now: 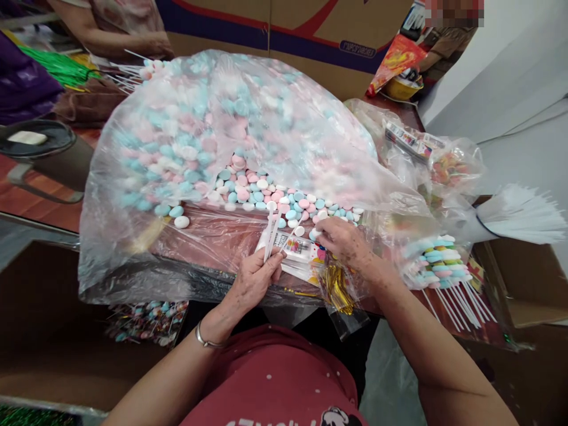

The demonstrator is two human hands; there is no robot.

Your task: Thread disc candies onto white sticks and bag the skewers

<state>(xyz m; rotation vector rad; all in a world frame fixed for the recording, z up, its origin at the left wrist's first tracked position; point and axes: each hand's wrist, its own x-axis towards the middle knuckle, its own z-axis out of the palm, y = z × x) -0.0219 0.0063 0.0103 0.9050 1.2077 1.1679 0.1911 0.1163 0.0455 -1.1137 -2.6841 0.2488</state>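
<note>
My left hand [260, 273] is closed around a few thin white sticks [271, 234], which point up and away from me. One stick leans to the right of the others. Beside it, my right hand [344, 241] has its fingers pinched at a pale blue round marshmallow-like piece [314, 235] at the front edge of the heap. Pink, blue and white pieces [260, 189] spill from the mouth of a big clear plastic bag [284, 118]. Beneath my hands lie a printed white packet [295, 247] and a small clear bag of gold twist ties [339, 287].
Finished-looking sticks with stacked pieces [446, 263] lie at the right, near a bundle of white sticks [523, 216]. A dark lidded mug [44, 157] stands left. Open cardboard boxes [44, 331] flank the table. Other people's arms [124, 38] show at the back.
</note>
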